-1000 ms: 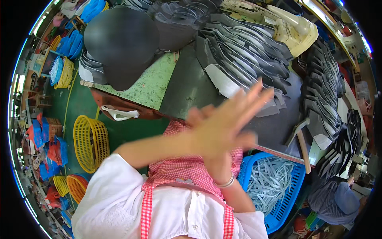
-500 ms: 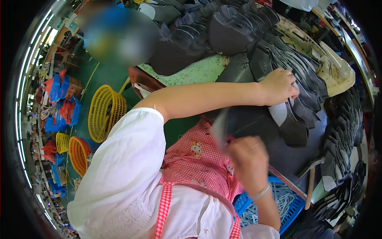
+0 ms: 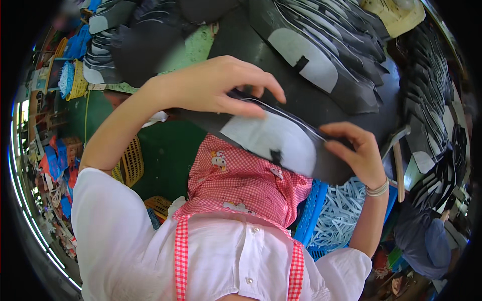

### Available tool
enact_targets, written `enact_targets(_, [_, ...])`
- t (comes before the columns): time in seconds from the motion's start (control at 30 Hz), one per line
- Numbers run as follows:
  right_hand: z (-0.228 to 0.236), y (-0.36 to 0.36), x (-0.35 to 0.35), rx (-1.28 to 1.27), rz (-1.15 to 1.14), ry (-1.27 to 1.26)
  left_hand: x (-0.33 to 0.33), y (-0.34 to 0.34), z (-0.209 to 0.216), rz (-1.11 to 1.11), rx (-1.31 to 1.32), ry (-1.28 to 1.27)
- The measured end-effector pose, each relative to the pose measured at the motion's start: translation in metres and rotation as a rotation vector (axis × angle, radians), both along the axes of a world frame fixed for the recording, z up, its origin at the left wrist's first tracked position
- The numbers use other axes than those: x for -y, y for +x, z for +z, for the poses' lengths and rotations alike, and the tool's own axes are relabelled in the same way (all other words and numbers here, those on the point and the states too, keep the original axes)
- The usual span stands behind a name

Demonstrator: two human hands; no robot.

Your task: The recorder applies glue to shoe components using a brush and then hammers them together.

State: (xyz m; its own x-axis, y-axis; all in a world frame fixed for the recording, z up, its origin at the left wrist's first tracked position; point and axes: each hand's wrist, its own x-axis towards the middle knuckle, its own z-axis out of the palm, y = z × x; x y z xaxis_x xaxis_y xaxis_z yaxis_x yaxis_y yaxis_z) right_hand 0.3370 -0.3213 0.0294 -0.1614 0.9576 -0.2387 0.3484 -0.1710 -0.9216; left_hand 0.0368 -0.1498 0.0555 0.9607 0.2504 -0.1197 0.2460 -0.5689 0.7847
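A dark shoe-upper piece with a pale grey patch and a thin white line along its upper edge lies across the table's near edge, above my lap. My left hand is over its left part, fingers apart, with the thumb resting by the patch. At the right end, my right hand pinches the edge between thumb and forefinger. Just beyond, another such piece lies on the dark tabletop at the front of a stack. A small black mark sits on each pale patch.
Overlapping dark pieces line the right side; more lie at the far left. A hammer rests near the right edge. Below the table, a blue basket holds pale strips. Yellow baskets stand left. A person is at lower right.
One piece has come from the stack to the near table edge. My left hand has drawn back from the stack with it; my right hand has moved right onto its end. The view has shifted.
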Motion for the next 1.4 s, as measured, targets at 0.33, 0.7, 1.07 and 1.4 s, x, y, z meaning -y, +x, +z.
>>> enact_targets(0.33, [-0.017,-0.02,0.013,0.555,-0.19,0.295,0.037,0.039,-0.046,0.165,0.116,0.532])
enact_targets(0.7, [-0.026,-0.026,0.001,0.571,-0.237,0.21,0.059,0.1,-0.079,0.258,0.199,0.329])
enact_targets(1.07, [-0.029,0.112,0.058,0.948,-0.607,0.319,0.057,0.1,-0.081,0.224,0.336,0.371])
enact_targets(1.4, [-0.003,0.07,0.053,0.157,-0.988,0.193,0.059,0.113,-0.087,0.148,0.396,0.399])
